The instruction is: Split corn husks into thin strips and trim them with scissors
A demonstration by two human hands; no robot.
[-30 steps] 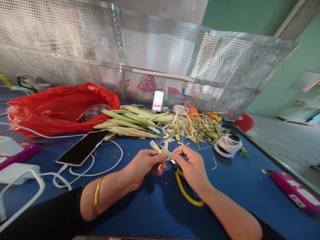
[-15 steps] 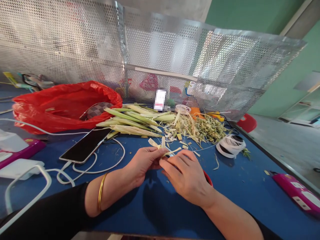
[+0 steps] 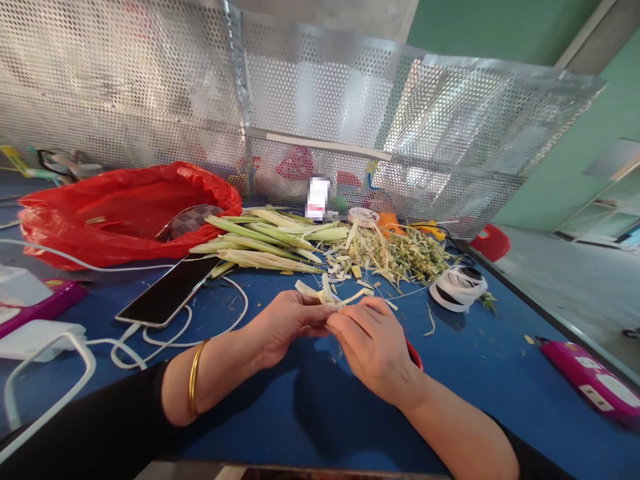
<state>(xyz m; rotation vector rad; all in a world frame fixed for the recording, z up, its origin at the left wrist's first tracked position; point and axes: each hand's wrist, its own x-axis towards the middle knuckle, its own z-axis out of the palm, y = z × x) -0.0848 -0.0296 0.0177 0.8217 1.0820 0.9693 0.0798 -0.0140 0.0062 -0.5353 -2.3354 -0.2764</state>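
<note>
Both hands meet over the near middle of the table. Pinched in my left hand (image 3: 287,323) are pale husk strips (image 3: 327,293), whose loose ends fan out above the fingertips. My right hand (image 3: 375,350) is closed, its fingers curled against the same strips and the left fingertips. Just past them lie loose trimmings, and farther back a pile of long pale-green husk leaves (image 3: 270,240). To its right is a heap of shredded husk and dried plant bits (image 3: 400,253). What sits inside the fingers is hidden.
Part of a red rim (image 3: 415,355) shows behind my right hand. Left are a red plastic bag (image 3: 100,220), a phone (image 3: 173,290) with a white cable and a purple power strip (image 3: 45,303). A white ribbon roll (image 3: 457,288) and another purple strip (image 3: 590,380) stand right.
The husk strips have turned slightly, one end now reaching farther right over my right fingers. A light, thin piece between the hands is no longer visible. The view has shifted a little.
</note>
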